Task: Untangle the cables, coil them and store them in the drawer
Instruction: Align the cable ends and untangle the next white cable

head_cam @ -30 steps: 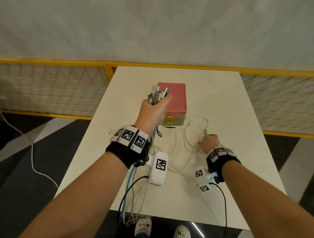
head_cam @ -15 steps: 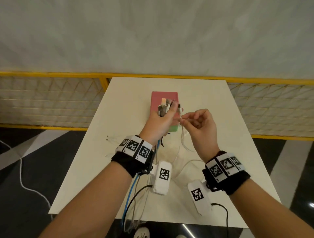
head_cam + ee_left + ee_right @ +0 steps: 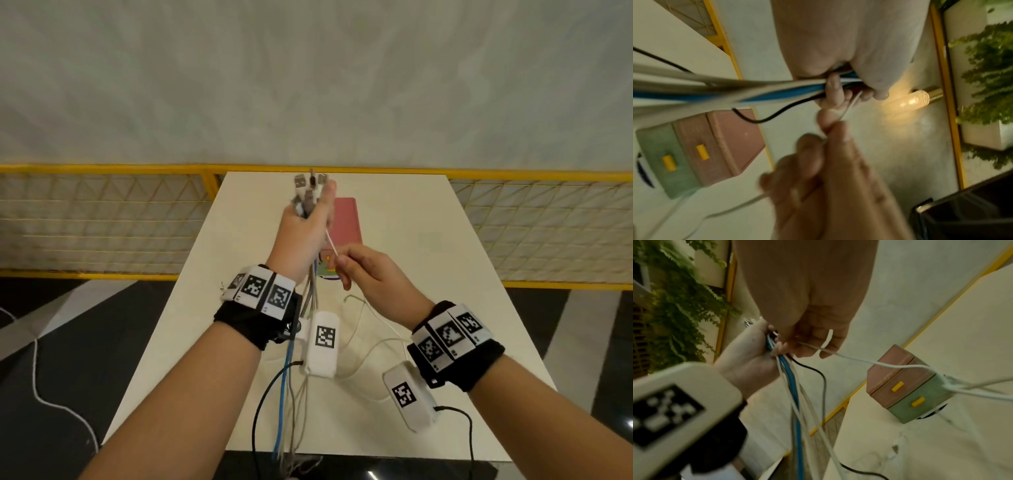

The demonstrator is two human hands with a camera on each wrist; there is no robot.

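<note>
My left hand (image 3: 303, 233) is raised above the table and grips a bundle of cables (image 3: 310, 192) just below their plugs. Blue, grey, white and black strands (image 3: 286, 387) hang from it past the table's front edge. My right hand (image 3: 363, 274) is just right of and below the left, pinching a thin white cable (image 3: 331, 245) that runs up to the left fist. The rest of that white cable (image 3: 373, 342) lies in loose loops on the table. A small drawer box (image 3: 346, 226) with a pink top and green bottom drawer stands behind the hands, both drawers closed (image 3: 906, 391).
The white table (image 3: 428, 246) is ringed by a yellow mesh railing (image 3: 102, 219). A white cord (image 3: 37, 394) lies on the dark floor at left. The wrist cameras' own black leads (image 3: 469, 428) hang by the front edge. Plants (image 3: 986, 65) and a lamp (image 3: 918, 99) stand beyond.
My left hand has lifted the bundle higher and farther back. My right hand left the table, came up to the left fist, then drew down along the white cable.
</note>
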